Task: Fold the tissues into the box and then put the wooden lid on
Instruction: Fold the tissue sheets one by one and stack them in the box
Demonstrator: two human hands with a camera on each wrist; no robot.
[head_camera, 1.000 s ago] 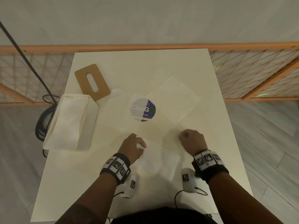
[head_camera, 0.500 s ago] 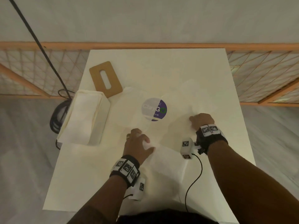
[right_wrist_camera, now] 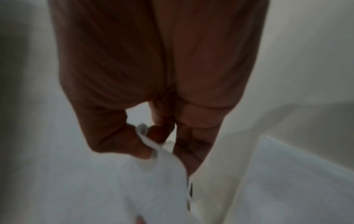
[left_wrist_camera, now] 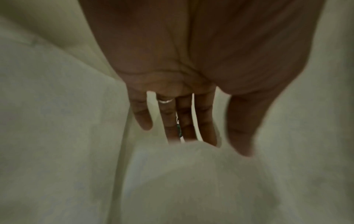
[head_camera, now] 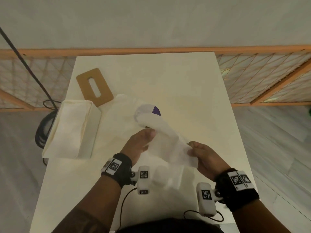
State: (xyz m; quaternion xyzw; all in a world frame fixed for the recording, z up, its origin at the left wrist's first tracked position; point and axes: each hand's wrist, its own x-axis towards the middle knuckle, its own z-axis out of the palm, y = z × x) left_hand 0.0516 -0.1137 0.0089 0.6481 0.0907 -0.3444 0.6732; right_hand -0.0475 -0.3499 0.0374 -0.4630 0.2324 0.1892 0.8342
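Note:
A white tissue [head_camera: 166, 137] hangs above the table, stretched between both hands, and its far end droops over a purple round sticker [head_camera: 156, 110]. My left hand [head_camera: 149, 134] holds one side, thumb against nearly straight fingers [left_wrist_camera: 203, 118], and the tissue [left_wrist_camera: 191, 174] covers the fingertips. My right hand [head_camera: 191, 147] pinches a corner between thumb and forefinger [right_wrist_camera: 157, 133], and the tissue [right_wrist_camera: 159, 174] trails away from it. The white open box [head_camera: 94, 132], with folded tissues [head_camera: 70, 130] inside, stands at the table's left edge. Behind it the slotted wooden lid [head_camera: 94, 87] lies flat.
More flat tissues [head_camera: 121, 115] lie on the white table [head_camera: 168, 78] between the box and the sticker, and one lies blurred under my wrists. A black cable [head_camera: 42, 132] coils on the floor left of the box. An orange lattice fence [head_camera: 262, 78] runs behind the table.
Both hands have lifted the tissue off the table. The right hand has come back toward me and pinches a corner. The raised tissue now hides most of the sticker.

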